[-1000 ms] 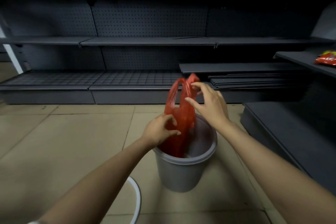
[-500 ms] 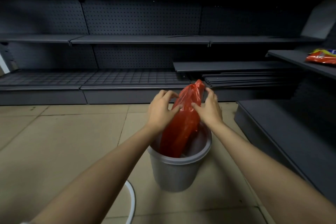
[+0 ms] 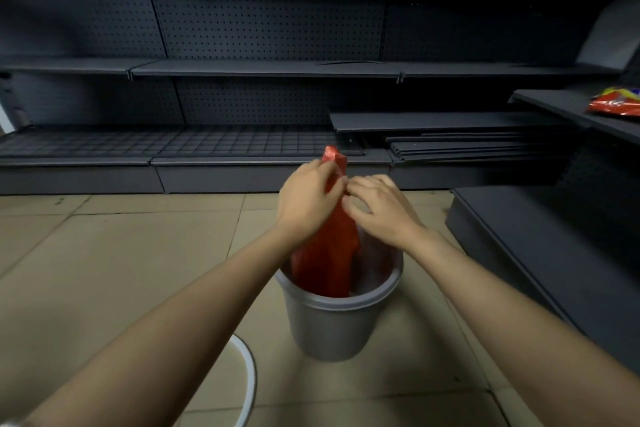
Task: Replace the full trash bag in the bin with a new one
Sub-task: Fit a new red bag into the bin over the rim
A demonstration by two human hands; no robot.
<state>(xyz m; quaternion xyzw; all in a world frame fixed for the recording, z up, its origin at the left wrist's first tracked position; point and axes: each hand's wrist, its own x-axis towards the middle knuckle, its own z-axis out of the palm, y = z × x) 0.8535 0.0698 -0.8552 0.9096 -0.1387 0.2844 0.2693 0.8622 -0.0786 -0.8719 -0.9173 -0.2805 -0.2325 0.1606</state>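
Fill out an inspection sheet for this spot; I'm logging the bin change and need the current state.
Surface: beige tiled floor, bare around the bin.
Job's things: red trash bag standing in the grey bin, its top gathered above the rim; no new bag seen.
Clutter: white curved rim at the bottom edge; red snack packet on the right shelf.
Grippers: left hand and right hand both pinching the bag's neck.
Cables: nothing seen.
Surroundings: dark shelving, loose shelf boards stacked low.

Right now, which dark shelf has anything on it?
The dark metal shelf at far right: a red and yellow snack packet lies on it. The back wall's upper shelves look bare.
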